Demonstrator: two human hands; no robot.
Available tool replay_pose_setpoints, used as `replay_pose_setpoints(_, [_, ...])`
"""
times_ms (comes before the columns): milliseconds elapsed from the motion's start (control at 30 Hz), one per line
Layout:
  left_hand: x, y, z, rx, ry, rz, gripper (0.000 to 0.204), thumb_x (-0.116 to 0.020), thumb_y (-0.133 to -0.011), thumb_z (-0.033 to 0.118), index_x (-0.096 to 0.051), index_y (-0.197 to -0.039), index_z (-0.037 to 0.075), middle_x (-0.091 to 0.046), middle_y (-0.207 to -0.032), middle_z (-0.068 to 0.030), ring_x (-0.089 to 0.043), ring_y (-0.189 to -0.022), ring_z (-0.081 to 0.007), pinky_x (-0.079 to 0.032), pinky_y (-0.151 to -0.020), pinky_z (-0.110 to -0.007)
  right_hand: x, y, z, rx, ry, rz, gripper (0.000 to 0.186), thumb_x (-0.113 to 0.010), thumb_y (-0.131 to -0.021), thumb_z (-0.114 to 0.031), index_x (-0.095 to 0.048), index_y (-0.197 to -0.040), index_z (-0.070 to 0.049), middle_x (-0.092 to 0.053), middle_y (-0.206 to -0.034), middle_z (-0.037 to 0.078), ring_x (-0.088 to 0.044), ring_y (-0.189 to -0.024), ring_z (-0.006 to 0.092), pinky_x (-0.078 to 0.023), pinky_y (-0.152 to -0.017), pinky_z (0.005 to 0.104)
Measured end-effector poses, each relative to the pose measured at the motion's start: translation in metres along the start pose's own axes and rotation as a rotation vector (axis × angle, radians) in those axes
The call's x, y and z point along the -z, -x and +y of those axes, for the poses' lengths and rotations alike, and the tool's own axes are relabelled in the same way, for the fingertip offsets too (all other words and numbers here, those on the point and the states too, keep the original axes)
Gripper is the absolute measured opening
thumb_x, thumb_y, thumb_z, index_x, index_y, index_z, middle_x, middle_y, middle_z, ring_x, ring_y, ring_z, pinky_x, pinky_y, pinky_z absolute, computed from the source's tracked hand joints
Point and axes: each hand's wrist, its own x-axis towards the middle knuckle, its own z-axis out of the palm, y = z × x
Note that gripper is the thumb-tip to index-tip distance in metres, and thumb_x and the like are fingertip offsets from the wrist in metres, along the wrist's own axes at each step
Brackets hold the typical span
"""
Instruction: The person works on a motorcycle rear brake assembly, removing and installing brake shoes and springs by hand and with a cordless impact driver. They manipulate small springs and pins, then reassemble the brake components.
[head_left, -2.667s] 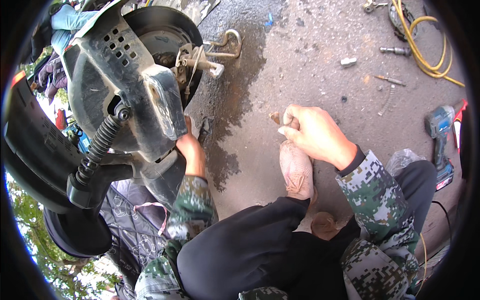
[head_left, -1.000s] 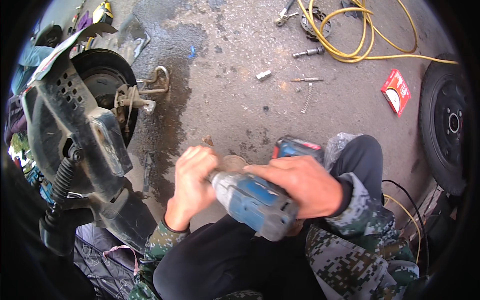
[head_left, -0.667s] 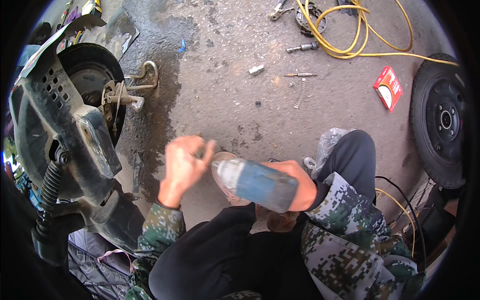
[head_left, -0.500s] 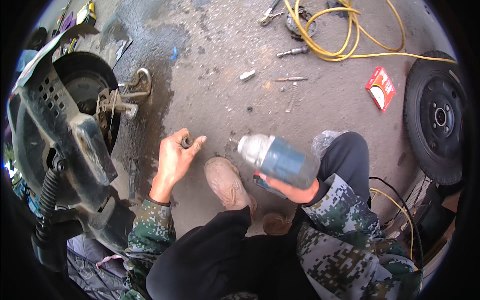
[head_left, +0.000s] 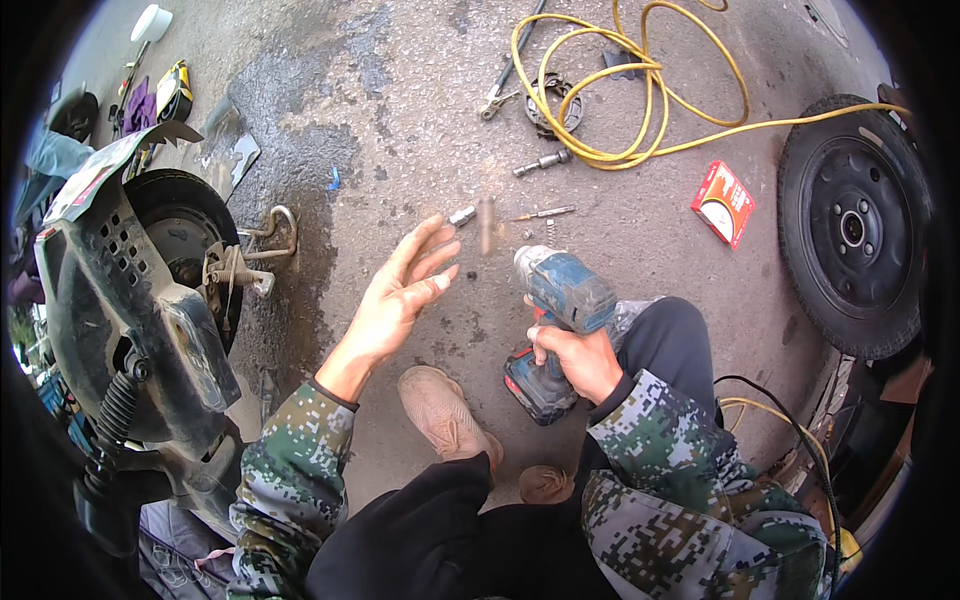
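Note:
My left hand [head_left: 394,298] reaches out over the ground with its fingers spread and nothing in them. Just beyond its fingertips is a brown socket [head_left: 486,225], smeared by motion and apart from the hand. In my right hand [head_left: 588,360] is a blue and grey cordless impact wrench [head_left: 568,288], gripped by its handle, with a black and red battery at the bottom. Its nose points up and left. On the ground near the socket lie a shiny metal piece [head_left: 462,216], a thin pointed rod [head_left: 543,213] and a small spring [head_left: 550,232].
A scooter [head_left: 110,270] with an exposed wheel stands at left. At right lies a car wheel [head_left: 850,230], with a red box [head_left: 722,205] beside it. A yellow hose [head_left: 640,150] loops across the far ground, near a metal ring part [head_left: 555,105] and a socket extension [head_left: 542,163].
My left hand has let go of the socket, opened and moved forward and right. My right hand has drawn the impact wrench slightly left and tilted it, its battery now showing.

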Motion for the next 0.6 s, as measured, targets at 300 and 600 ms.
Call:
replay_pose_setpoints(300, [-0.005,0.068,-0.014,0.031,-0.251,0.197,0.055,-0.061,-0.101,0.001,-0.045,-0.153,-0.002,-0.051,-0.153,-0.019,-0.053,-0.141,-0.0281,-0.049,-0.115,-0.042,0.019,-0.005,-0.019,0.016,-0.208,0.104,0.058,-0.058,-0.082,0.002,-0.051,-0.14,0.004,-0.065,-0.105,0.009,-0.063,-0.085,0.0167,-0.053,-0.078,0.0314])
replay_pose_setpoints(600, [-0.027,0.126,-0.025,-0.086,-0.257,0.203,0.042,-0.061,-0.099,-0.001,-0.055,-0.14,-0.005,-0.059,-0.142,-0.0144,-0.057,-0.135,-0.0258,-0.051,-0.11,-0.04,0.086,-0.064,-0.059,0.35,0.181,0.364,0.05,-0.071,-0.081,-0.001,-0.058,-0.128,0.003,-0.067,-0.106,0.013,-0.067,-0.098,0.0259,-0.054,-0.088,0.0394])
